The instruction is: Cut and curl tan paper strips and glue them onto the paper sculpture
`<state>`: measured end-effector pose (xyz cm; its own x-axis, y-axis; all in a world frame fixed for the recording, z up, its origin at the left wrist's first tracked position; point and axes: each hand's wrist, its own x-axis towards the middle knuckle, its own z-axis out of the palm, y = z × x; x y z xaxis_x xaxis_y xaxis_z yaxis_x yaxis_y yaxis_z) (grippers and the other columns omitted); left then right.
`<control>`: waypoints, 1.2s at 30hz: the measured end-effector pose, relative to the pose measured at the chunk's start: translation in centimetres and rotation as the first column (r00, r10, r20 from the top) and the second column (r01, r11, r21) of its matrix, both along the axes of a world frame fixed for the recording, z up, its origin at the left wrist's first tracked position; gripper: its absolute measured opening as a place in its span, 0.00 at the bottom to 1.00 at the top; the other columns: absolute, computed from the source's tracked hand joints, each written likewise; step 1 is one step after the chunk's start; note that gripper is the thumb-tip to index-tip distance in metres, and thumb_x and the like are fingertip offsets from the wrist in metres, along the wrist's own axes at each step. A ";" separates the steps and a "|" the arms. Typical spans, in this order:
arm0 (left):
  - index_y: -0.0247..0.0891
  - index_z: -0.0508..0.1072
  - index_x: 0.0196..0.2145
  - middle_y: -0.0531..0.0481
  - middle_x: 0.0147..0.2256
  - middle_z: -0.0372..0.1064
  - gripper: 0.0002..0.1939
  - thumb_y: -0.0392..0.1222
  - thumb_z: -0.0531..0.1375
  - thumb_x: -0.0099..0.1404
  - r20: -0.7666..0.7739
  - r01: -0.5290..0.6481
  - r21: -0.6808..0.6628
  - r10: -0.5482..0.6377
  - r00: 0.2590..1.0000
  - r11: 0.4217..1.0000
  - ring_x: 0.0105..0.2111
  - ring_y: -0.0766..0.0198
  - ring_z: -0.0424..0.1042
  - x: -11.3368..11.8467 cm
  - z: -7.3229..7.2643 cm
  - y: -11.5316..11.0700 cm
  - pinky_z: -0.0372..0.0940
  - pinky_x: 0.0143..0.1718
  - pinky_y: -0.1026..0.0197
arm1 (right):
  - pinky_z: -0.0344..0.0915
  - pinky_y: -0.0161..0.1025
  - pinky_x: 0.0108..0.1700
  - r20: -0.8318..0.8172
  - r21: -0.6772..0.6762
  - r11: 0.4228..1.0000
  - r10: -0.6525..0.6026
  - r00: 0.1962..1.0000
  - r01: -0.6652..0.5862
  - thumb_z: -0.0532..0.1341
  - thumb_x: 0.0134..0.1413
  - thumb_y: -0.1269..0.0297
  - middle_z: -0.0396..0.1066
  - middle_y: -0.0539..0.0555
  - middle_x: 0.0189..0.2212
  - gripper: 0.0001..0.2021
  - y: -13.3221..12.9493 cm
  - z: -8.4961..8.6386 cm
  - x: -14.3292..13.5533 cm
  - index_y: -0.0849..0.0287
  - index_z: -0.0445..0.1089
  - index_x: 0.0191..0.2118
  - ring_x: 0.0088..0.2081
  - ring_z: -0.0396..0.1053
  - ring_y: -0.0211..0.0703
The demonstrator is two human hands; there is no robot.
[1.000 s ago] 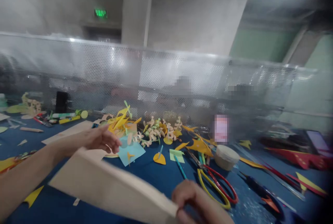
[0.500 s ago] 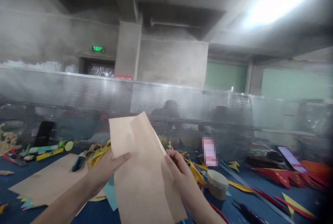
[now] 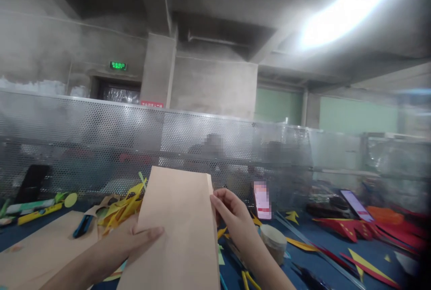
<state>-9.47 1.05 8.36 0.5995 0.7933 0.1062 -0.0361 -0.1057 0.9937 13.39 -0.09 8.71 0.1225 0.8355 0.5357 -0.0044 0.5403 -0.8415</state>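
A tan sheet of paper (image 3: 178, 218) is held up between my two hands, with a narrow fold or second layer along its right edge. My left hand (image 3: 139, 234) grips the left side, thumb lying across the front and fingers hidden behind. With thumb and forefinger, my right hand (image 3: 230, 209) pinches the right edge near the top. Yellow paper strips (image 3: 123, 207) lie behind my left hand. On the left, a blue-black utility knife (image 3: 83, 226) rests on another tan sheet (image 3: 43, 240).
A perforated metal screen (image 3: 117, 128) stands behind the blue table. At right are a roll of tape (image 3: 273, 241), a dark-handled tool (image 3: 311, 276), red paper pieces (image 3: 343, 227) and a phone (image 3: 357, 204). Another phone (image 3: 262, 202) leans by the screen. A yellow cutter (image 3: 39, 213) lies left.
The tan paper has flattened and straightened, its top edge now level and lower. My left hand sits lower on it. The whole view has shifted slightly.
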 end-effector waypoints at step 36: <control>0.33 0.65 0.50 0.43 0.41 0.74 0.28 0.49 0.60 0.55 0.188 -0.413 0.052 0.397 0.898 0.909 0.41 0.48 0.71 -0.2 -0.1 1.8 0.66 0.40 0.54 | 0.52 0.33 0.27 0.475 0.099 0.981 -0.196 0.858 0.169 0.46 0.57 0.52 0.52 0.45 0.19 0.17 0.4 -2.2 -1.5 0.56 0.53 0.22 0.24 0.54 0.37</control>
<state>-9.67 2.89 8.31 0.1951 0.9461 0.2583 -0.1384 -0.2342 0.9623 11.88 0.34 6.55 -0.0135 0.7926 0.6095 0.4964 0.5345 -0.6840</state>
